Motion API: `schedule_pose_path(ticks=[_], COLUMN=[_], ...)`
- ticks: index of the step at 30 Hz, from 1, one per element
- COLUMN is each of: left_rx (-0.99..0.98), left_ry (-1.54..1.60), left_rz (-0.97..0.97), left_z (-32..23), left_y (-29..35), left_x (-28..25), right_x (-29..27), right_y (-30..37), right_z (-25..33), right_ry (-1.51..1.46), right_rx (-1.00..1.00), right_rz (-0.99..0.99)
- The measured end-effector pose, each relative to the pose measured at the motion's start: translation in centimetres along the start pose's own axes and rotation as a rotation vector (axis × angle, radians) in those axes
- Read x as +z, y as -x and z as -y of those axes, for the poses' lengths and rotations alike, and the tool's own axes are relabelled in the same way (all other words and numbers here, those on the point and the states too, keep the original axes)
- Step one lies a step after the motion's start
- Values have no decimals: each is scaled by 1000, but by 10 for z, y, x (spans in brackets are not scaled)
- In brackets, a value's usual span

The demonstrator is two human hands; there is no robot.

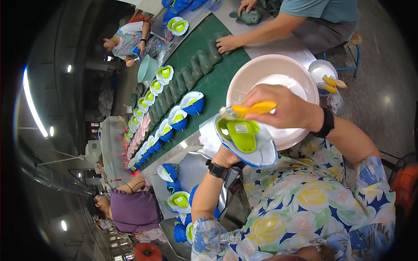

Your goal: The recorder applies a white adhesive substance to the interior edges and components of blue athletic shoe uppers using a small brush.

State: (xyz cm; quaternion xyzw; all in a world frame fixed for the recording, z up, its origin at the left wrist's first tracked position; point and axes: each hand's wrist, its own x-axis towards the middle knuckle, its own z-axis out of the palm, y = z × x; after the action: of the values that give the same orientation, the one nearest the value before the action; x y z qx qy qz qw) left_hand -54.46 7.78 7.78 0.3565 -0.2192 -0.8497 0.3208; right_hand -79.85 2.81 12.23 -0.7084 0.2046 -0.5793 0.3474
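A shoe upper (266, 150), white-edged and blue outside with a lime green lining, is tilted in front of me with its opening up. My left hand (224, 157) supports it from below; the fingers are mostly hidden behind it. My right hand (285, 104) is closed around the yellow handle of a brush (262, 107). The brush's pale bristles are over the upper's far left end; whether they touch it, I cannot tell. Behind my right hand stands a wide pale pink basin (236, 82) with white liquid inside.
A green conveyor belt (217, 89) carries rows of similar uppers (192, 103) and dark green shoe lasts (203, 61). A co-worker's hand (227, 44) touches a last at the far end. A white tub (320, 68) with yellow-handled brushes stands right. More uppers (179, 201) lie on a lower-left table.
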Motion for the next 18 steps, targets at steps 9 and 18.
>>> schedule_pose_path(ticks=[9, 18], left_rx=[87, 318], left_ry=[106, -183], left_rz=[-100, -175], left_z=[0, -23], left_y=[-1, 8], left_x=[5, -13], right_x=[-13, -33], right_y=[-3, -1], right_z=[-18, -5], right_ry=[143, 180], right_rx=[161, 79], right_rz=[143, 44])
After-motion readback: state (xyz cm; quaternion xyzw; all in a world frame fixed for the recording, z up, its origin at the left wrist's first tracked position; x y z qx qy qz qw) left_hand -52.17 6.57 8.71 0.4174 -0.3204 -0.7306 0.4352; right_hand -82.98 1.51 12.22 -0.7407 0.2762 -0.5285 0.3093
